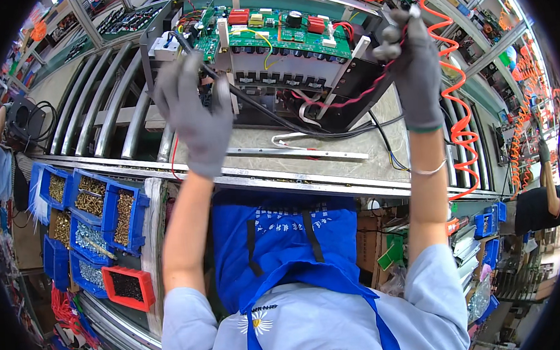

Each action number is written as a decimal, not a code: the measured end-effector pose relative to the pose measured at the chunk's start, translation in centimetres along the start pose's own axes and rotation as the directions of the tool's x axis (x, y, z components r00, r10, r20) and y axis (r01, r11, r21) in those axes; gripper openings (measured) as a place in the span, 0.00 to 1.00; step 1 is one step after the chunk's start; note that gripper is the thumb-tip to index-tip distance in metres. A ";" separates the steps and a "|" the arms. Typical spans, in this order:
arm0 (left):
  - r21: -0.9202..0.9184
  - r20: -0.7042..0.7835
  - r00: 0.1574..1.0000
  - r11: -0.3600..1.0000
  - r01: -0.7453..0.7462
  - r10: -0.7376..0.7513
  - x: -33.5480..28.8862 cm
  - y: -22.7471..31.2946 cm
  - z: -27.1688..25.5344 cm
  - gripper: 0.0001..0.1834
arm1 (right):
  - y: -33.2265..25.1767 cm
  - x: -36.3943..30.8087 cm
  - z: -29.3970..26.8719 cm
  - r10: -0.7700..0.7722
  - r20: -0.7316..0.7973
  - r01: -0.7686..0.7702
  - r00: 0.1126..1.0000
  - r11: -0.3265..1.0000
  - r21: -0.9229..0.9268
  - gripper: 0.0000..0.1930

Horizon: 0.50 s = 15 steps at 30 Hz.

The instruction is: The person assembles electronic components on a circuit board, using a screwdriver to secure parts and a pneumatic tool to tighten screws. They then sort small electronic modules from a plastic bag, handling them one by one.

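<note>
An electronics chassis (pixel 276 105) with a green circuit board (pixel 276 36) on top stands on the bench before me. My left hand (pixel 197 113), in a grey glove, is over its left end with fingers spread, close to a thick black cable (pixel 257 106); whether it touches the cable I cannot tell. At the chassis's right end, my right hand (pixel 416 73), gloved too, is raised with curled fingers. Something small and pale shows at its fingertips, too blurred to name. A red-and-black twisted wire (pixel 358 98) runs up toward this hand.
Metal rollers (pixel 102 99) flank the bench at left. Blue bins (pixel 125 216) of screws and a red tray (pixel 128 288) of dark small parts stand lower left. A coiled orange air hose (pixel 458 102) hangs beside my right arm. Other people are at both sides.
</note>
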State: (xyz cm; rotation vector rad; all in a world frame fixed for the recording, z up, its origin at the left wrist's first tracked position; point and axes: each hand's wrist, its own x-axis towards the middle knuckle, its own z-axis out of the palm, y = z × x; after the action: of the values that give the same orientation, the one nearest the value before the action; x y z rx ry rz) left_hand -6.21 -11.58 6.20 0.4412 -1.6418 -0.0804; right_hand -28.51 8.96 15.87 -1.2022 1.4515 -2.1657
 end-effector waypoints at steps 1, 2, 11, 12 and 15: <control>-0.010 -0.002 0.993 0.993 -0.115 0.115 2.7 -0.2 0.7 0.19 | -1.1 1.0 -0.1 -0.060 0.046 0.066 0.997 0.987 -0.146 0.22; -0.004 -0.001 0.973 0.973 -0.230 0.230 4.7 -1.3 1.8 0.19 | -1.7 2.2 0.6 -0.040 0.117 0.079 0.992 0.932 -0.355 0.21; -0.233 0.473 0.869 0.930 0.284 -0.147 6.0 -1.9 10.0 0.19 | 2.7 6.9 0.9 0.056 0.432 0.422 0.900 0.130 -0.897 0.16; -0.213 0.483 0.862 0.935 0.284 -0.152 6.0 -1.6 9.8 0.19 | 2.7 7.0 0.8 0.085 0.435 0.424 0.896 0.127 -0.897 0.16; -0.147 0.481 0.866 0.962 0.231 -0.134 6.0 -1.3 9.5 0.19 | 2.2 7.5 1.3 0.238 0.411 0.390 0.880 0.132 -0.911 0.13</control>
State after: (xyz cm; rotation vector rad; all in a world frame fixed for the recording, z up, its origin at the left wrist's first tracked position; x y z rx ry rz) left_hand -15.47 -16.68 10.20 0.4439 -2.0379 -0.5289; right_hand -32.64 2.55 17.83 -1.9760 2.6595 -0.3760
